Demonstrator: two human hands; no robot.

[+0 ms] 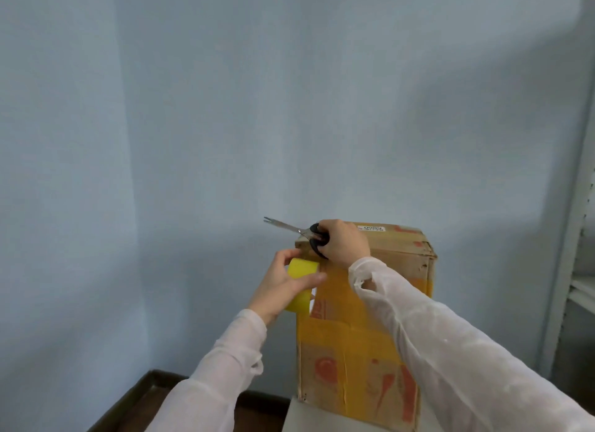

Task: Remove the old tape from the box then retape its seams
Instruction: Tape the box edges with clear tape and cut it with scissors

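Scissors (289, 228) and a yellow tape roll (301, 269) meet at the upper left corner of the box (363, 377), a tall cardboard carton that stands upright with faded red printing low on its near face. The right hand (344, 241) sits over the box's top left corner. Its fingers are curled round the black scissor handles, and the blades point left, away from the box, with their tips slightly parted in the air. The left hand (280, 286) is just left of the box's upper edge and grips the tape roll, with the thumb laid across the roll's face and the fingers wrapped over its top. The roll touches or nearly touches the box's left edge; which one cannot be told.

Yellow tape strips (338, 302) already lie on the near face of the box: one runs down from the top edge and a broad band crosses the middle. A white label (372, 228) is stuck on the box's top. Both arms wear pale translucent sleeves (450, 351).

Under the box lies a white sheet (309, 415), which rests on a dark brown counter (135, 409) that runs out to the left of the box. Behind the box is a light blue wall (225, 109), and to its right stands a pale shelf unit (579, 286).
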